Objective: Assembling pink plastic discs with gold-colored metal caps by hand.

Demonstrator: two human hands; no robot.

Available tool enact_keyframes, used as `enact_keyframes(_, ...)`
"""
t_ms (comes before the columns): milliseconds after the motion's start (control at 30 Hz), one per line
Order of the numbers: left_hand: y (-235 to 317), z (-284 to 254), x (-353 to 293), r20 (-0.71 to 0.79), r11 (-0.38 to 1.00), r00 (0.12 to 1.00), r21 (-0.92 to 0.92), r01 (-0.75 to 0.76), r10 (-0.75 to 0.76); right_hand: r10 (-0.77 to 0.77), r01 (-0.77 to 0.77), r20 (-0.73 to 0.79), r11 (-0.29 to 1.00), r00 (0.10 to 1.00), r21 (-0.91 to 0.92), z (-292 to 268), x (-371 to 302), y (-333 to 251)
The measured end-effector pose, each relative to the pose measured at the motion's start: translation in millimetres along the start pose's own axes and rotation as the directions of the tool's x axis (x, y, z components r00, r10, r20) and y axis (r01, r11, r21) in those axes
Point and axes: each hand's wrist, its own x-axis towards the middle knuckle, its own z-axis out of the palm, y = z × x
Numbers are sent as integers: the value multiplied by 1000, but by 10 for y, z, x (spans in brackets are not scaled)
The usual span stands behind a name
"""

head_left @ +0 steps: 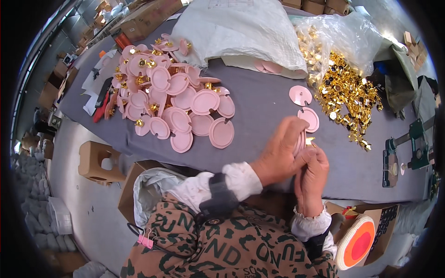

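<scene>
In the head view, the left hand (279, 150) was closed around a pink slotted disc (300, 141) held on edge, and the right hand (313, 173) pinched a small gold fitting (309, 140) against that disc's rim, just above the near edge of the grey counter (259, 106).

As a judgement, a good share of the work looked done. A broad heap of pink discs (171, 92) lay to the left, many already carrying gold fittings. Two bare pink discs (304, 104) lay just beyond the hands, and a large pile of loose gold fittings (347, 92) spilled from a clear plastic bag (343, 32) on the right, so plenty seemed left.

Round about, a white sack (236, 32) lay at the far side, with more pink discs showing under its edge. A green hand press (415, 148) stood at the right end, and an open cardboard box (139, 190) with a plastic liner sat below the counter. Nothing lay between the hands and the bare discs.
</scene>
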Motion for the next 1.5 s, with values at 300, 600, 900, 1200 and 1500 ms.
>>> enact_keyframes(300,-1099,-2558,1196,207,214,976,953,-216,64,-166,229,158,750,973,-620,-165,389,-388)
enact_keyframes(600,-1469,-3197,1329,-482,383,875,815,435,34,-202,559,554,-36,808,-829,-297,1050,-260)
enact_keyframes(900,-1154,-2876,1090,-582,912,804,254,322,-122,-184,612,641,-192,746,-767,-411,1101,-72)
enact_keyframes(1200,-1370,-3242,1591,-27,838,957,476,266,-289,-223,612,638,-183,737,-770,-339,1143,6)
enact_keyframes(1500,-2185,-2718,1810,95,78,610,995,-55,-787,-255,597,634,-214,730,-773,-412,1126,-16)
